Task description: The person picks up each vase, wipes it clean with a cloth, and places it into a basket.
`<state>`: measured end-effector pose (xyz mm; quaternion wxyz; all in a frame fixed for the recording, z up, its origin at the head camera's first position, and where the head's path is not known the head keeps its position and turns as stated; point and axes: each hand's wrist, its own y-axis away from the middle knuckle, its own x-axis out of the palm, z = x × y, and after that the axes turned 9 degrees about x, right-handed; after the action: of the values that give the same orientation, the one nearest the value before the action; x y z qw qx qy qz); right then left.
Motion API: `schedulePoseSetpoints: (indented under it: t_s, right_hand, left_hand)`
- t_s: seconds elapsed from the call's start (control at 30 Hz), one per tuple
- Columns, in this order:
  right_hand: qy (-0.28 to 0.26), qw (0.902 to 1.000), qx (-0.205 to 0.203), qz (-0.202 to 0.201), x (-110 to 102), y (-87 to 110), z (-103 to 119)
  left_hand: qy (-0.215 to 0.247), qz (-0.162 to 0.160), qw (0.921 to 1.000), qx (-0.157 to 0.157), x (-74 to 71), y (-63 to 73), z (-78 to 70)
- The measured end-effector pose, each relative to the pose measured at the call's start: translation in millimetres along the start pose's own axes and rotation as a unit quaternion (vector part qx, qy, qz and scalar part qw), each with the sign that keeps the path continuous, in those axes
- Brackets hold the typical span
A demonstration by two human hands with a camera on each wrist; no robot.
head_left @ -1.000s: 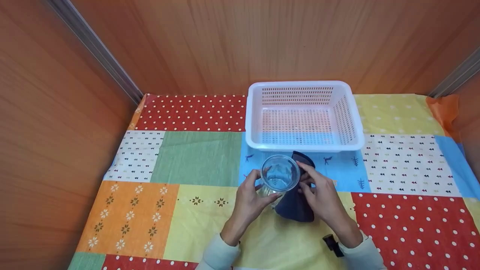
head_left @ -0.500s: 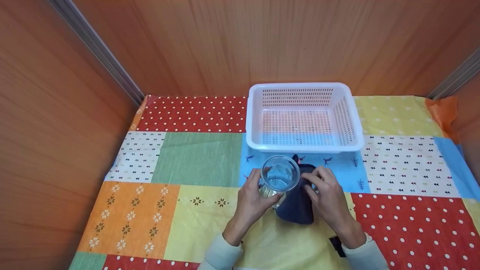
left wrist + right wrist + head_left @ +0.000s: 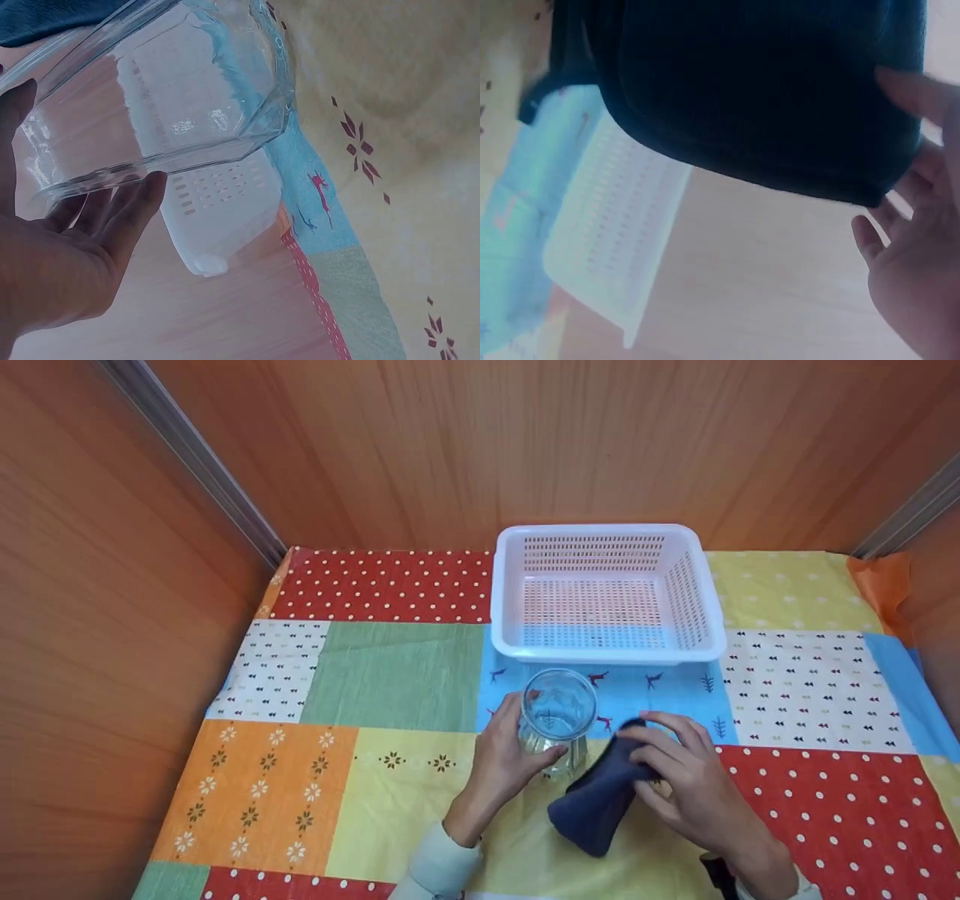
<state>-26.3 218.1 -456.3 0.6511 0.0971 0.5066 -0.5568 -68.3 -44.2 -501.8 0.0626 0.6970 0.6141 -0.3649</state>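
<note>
My left hand grips a clear glass jar around its side, thumb in front and fingers behind. The jar's open mouth faces up toward the head camera. In the left wrist view the glass shows faceted walls, with fingers against it. A dark navy cloth hangs from my right hand, which pinches its upper edge between thumb and fingers. The cloth sits just right of the jar, its lower part hanging toward me. In the right wrist view the cloth fills the upper part, folded, with a bound edge.
A white perforated plastic basket stands behind the hands near the back wood-grain wall. Beneath everything lies a patchwork-patterned tablecloth. Another wood-grain panel bounds the left side.
My right hand has drawn the cloth away from the jar's side, moving it right and toward me. The left hand and jar have stayed nearly in place.
</note>
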Motion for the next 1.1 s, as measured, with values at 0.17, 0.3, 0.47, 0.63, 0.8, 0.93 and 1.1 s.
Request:
schedulePoseSetpoints:
  t_s: [0.17,0.3,0.47,0.63,0.8,0.93,1.1]
  right_hand:
    - [-0.048,0.9983,0.007,0.032,-17.6,8.8,13.0]
    - [-0.132,0.9872,0.028,0.085,-32.3,16.1,19.5]
    - [-0.25,0.9369,0.129,0.208,-37.1,13.9,12.4]
    - [-0.207,0.9162,0.196,0.282,-1.4,6.2,-23.7]
    - [-0.115,0.9202,0.243,0.284,36.9,11.8,-55.6]
    - [-0.101,0.9222,0.254,0.274,49.2,17.3,-67.8]
    - [-0.132,0.9201,0.246,0.274,48.4,20.5,-73.0]
  left_hand:
    - [0.006,-0.001,1.0,0.007,2.4,0.1,1.3]
    - [0.018,0.002,0.9998,0.008,3.4,-0.4,2.7]
    - [0.021,0.006,0.9998,0.002,2.9,-1.4,2.6]
    - [0.018,0.011,0.9998,-0.003,3.0,-2.3,2.1]
    - [0.028,0.023,0.9993,-0.005,3.7,-2.9,1.6]
    - [0.023,0.02,0.9995,-0.002,3.4,-2.6,1.9]
    - [0.016,0.016,0.9997,-0.004,2.4,-1.7,2.4]
